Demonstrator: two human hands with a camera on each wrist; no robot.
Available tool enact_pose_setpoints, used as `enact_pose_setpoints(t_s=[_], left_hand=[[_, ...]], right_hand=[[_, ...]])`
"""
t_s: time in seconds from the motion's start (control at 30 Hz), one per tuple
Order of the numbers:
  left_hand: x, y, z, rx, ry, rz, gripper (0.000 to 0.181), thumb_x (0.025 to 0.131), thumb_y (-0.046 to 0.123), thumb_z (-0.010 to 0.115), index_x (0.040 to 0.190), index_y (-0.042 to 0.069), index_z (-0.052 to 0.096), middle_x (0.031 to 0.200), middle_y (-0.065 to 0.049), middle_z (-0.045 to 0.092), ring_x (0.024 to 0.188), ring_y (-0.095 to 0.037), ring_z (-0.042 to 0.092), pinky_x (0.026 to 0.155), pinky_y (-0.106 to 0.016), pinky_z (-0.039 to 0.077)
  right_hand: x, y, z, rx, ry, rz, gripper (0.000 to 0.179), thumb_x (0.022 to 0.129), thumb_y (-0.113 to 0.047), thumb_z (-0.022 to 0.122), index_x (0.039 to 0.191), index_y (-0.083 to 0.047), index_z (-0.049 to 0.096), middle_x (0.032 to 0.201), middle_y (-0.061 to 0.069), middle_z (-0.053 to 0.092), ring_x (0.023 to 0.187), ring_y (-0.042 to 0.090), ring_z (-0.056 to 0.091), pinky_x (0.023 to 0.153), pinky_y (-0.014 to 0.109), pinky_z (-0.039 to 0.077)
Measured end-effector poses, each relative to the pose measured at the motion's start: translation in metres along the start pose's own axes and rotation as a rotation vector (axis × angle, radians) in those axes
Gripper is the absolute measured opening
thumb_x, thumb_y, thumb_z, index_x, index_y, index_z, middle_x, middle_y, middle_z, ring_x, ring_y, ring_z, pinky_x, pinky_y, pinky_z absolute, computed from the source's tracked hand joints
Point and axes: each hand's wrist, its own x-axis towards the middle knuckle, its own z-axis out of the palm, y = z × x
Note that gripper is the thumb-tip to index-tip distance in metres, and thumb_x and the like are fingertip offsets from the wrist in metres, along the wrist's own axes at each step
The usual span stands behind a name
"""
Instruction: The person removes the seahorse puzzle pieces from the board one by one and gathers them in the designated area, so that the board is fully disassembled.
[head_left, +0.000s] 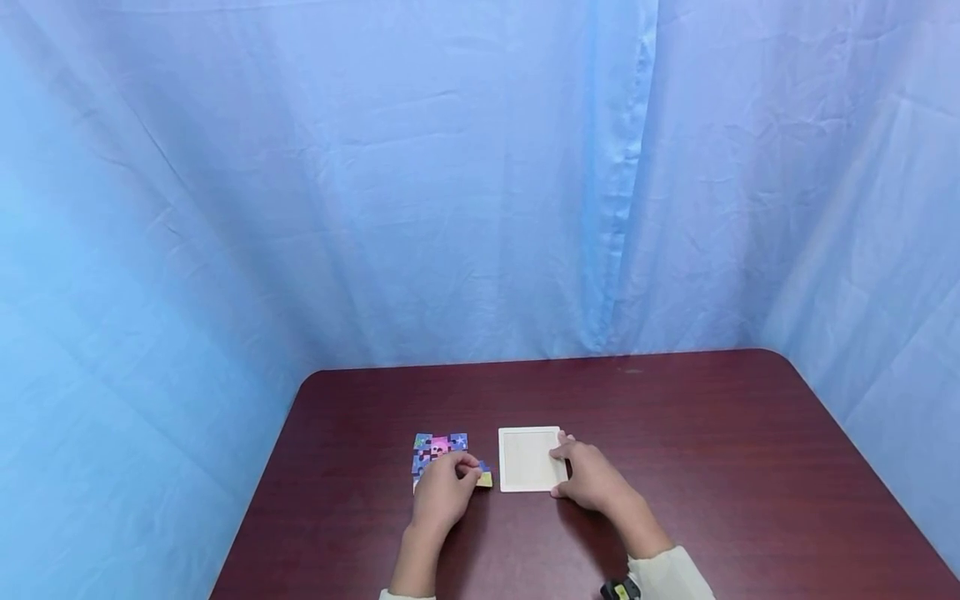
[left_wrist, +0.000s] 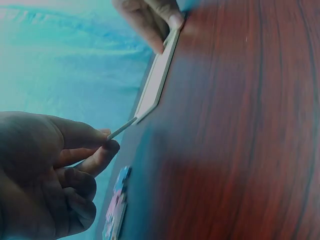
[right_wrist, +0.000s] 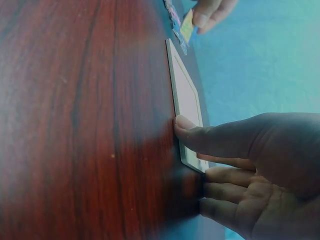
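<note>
Two hands work beside the white tray (head_left: 528, 458): head view shows the left hand (head_left: 442, 487) pinching a puzzle piece (head_left: 484, 477) just left of it. Left wrist: piece lifted. Right wrist: right hand (right_wrist: 250, 170) steadies the tray's edge; next, I judge, seating the piece inside.

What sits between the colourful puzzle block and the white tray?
Between the puzzle block and the white tray sits only a single yellow-blue piece, pinched by the left hand; otherwise bare table. Head view shows it.
</note>
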Motion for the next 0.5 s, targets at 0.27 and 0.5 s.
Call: enact_pose_setpoints(t_s=[0.27,0.5], left_hand=[[0.001,-0.014,-0.013,0.048,-0.001,-0.039,0.003,0.089,0.017,0.079,0.090,0.016,0.076,0.078,0.008,0.071,0.070,-0.006,0.060,0.064,-0.032,0.048],[0.002,-0.017,-0.020,0.069,-0.008,-0.067,0.004,0.089,0.018,0.080,0.089,0.017,0.075,0.076,0.008,0.070,0.068,-0.008,0.060,0.063,-0.034,0.048]], right_hand=[[0.000,0.000,0.001,0.005,-0.001,0.001,0.062,0.070,-0.004,0.095,0.126,0.009,0.071,0.152,0.034,0.053,0.147,0.049,0.048,0.120,0.056,0.041],[0.002,-0.001,0.000,-0.003,-0.010,0.014,0.063,0.072,-0.005,0.095,0.128,0.008,0.071,0.154,0.032,0.052,0.148,0.048,0.047,0.119,0.056,0.042]])
